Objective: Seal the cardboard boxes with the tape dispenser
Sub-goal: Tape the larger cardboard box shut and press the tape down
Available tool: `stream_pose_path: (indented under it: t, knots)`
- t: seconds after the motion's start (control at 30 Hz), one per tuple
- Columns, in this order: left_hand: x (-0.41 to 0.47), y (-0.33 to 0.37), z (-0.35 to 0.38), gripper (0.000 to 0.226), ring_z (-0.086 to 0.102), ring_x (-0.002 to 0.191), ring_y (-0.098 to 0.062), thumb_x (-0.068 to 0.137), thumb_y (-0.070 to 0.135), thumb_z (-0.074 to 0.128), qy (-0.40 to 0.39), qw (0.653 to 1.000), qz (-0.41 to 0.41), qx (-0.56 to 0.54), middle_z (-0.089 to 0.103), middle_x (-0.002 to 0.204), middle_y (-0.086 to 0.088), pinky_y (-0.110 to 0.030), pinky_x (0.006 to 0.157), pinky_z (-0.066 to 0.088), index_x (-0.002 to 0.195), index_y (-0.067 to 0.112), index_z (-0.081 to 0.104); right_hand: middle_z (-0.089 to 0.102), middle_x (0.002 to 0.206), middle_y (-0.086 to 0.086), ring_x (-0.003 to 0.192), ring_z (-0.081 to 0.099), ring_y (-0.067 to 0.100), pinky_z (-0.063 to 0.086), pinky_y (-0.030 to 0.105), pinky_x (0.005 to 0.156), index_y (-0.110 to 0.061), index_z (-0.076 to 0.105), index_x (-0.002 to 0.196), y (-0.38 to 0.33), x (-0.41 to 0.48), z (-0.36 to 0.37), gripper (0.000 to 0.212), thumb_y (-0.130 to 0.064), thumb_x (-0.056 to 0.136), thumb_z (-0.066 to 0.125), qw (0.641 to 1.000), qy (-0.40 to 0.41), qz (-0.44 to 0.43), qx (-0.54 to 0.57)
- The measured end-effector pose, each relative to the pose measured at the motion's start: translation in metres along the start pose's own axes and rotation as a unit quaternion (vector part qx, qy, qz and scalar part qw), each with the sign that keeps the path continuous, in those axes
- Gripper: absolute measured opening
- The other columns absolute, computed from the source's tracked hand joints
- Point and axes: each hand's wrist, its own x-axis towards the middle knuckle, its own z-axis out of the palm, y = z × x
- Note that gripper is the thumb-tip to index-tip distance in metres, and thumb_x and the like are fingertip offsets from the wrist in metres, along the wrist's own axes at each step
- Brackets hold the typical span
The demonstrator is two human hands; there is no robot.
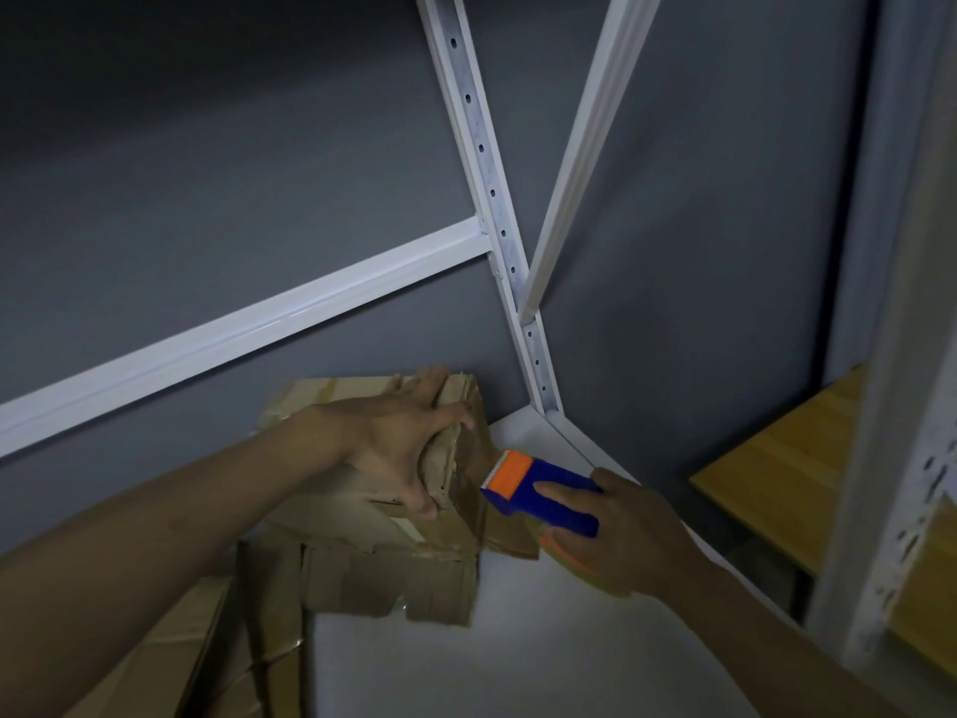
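A worn brown cardboard box (362, 515) lies on a white shelf board (518, 640), tilted, its right end facing me. My left hand (409, 443) grips that end, fingers over the top and thumb low on the face. My right hand (621, 536) holds a blue tape dispenser (544, 497) with an orange toothed blade. The blade touches the box's right end, where a strip of brown tape (466, 474) runs down. A second cardboard box (393, 583) with ragged flaps lies under the first.
More flattened cardboard (222, 660) lies at the lower left. White metal rack uprights (497, 209) and a cross beam (248, 329) stand behind the boxes against a grey wall. A wooden board (797, 458) sits lower at the right beside another rack post (890, 406).
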Motion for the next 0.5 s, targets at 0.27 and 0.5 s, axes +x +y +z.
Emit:
stream_pose_path:
  t: [0.27,0.5]
  knots:
    - [-0.024,-0.020,-0.004,0.093,0.030,0.123,-0.016,0.059,0.068,0.076,0.025,0.991,-0.039,-0.124,0.019,0.130,0.012,-0.033,0.106,0.037,0.133,0.052,0.021,0.050,0.096,-0.004,0.083,0.050,0.005,0.032,0.009,0.066,-0.030,0.043,0.133,-0.003,0.002,-0.005,0.043,-0.049,0.095,0.048,0.977,0.018,0.187,0.102]
    - [-0.036,-0.020,0.000,0.129,0.005,0.144,-0.015,0.058,0.067,0.078,0.015,0.989,-0.044,-0.142,-0.003,0.153,0.017,-0.035,0.119,0.019,0.143,0.056,-0.019,0.074,0.089,-0.001,0.086,0.068,0.015,0.053,0.032,0.083,-0.030,0.071,0.102,-0.011,0.006,-0.008,0.017,-0.028,0.089,0.061,0.845,-0.024,0.263,0.465]
